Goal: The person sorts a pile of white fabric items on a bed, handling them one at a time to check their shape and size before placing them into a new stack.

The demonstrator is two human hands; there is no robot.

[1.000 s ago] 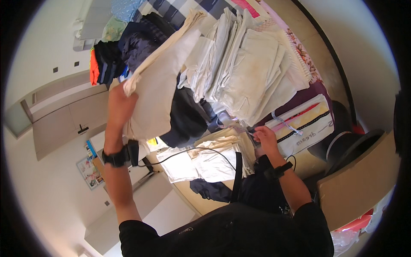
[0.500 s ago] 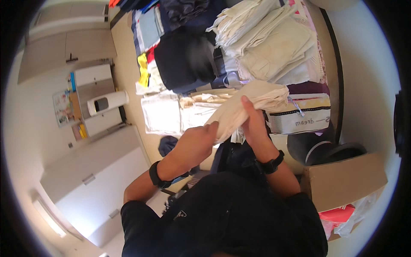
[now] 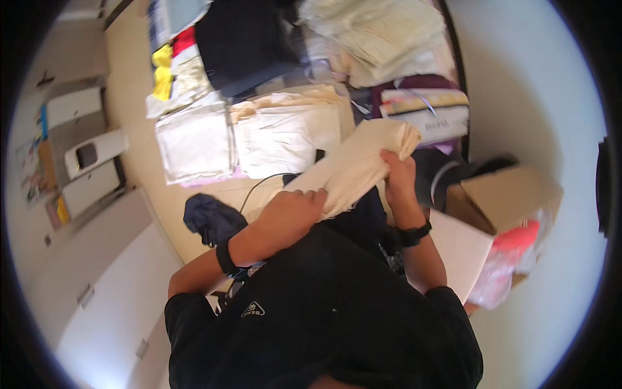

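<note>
A thick, folded cream cloth (image 3: 356,162) is held in front of my chest, slanting from lower left to upper right. My left hand (image 3: 297,211) grips its lower left part, with the fingers lying over the top. At the other end, my right hand (image 3: 400,178) holds the right edge, thumb on the upper face. Just beyond the cloth lie a folded white pile (image 3: 196,139) and a stack of cream and white cloths (image 3: 278,137). To the right of these is a folded white fabric item with a yellow band (image 3: 427,120).
Black folded clothing (image 3: 243,42) and a tall cream cloth pile (image 3: 382,32) lie at the back. A yellow cloth (image 3: 162,72) is at the far left. An open cardboard box (image 3: 512,198) stands at right, and dark blue fabric (image 3: 210,217) lies at left below the piles.
My view has shifted, so the piles appear higher and further left. Both hands still hold the cloth; my right hand now sits nearer its right end.
</note>
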